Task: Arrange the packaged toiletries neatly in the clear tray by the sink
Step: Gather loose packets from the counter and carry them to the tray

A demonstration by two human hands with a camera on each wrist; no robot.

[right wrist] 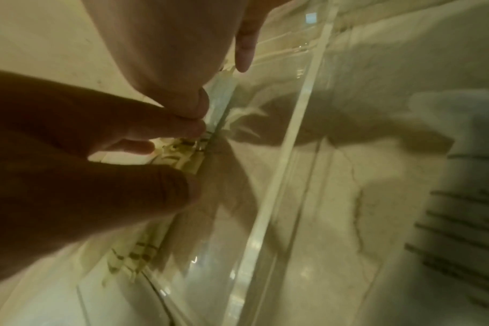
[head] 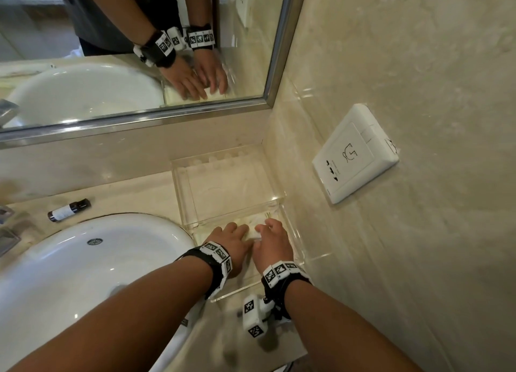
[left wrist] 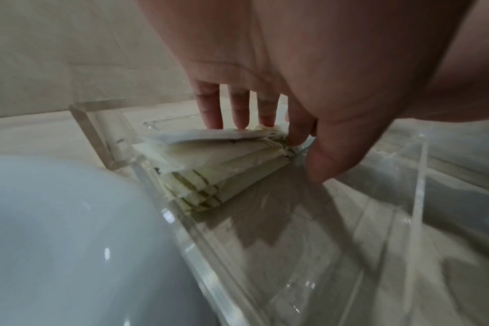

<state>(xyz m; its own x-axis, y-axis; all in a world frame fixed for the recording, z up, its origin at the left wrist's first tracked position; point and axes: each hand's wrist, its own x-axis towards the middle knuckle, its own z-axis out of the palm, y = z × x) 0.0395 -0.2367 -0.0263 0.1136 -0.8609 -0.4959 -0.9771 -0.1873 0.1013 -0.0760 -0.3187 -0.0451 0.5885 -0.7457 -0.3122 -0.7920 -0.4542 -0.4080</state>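
Observation:
A clear acrylic tray with two compartments stands in the corner beside the sink. Its far compartment is bare. In the near compartment lies a stack of cream packets with gold stripes, pushed against the dividing wall. My left hand rests on the stack's left part. In the left wrist view its straight fingers touch the far edge of the packets, thumb beside the corner. My right hand curls over the stack's right end. The right wrist view shows its thumb and fingers pinching the packets.
The white basin borders the tray's left wall. A small dark bottle lies on the counter behind the basin. A mirror runs along the back, and a wall socket sits on the tiled wall close to the right.

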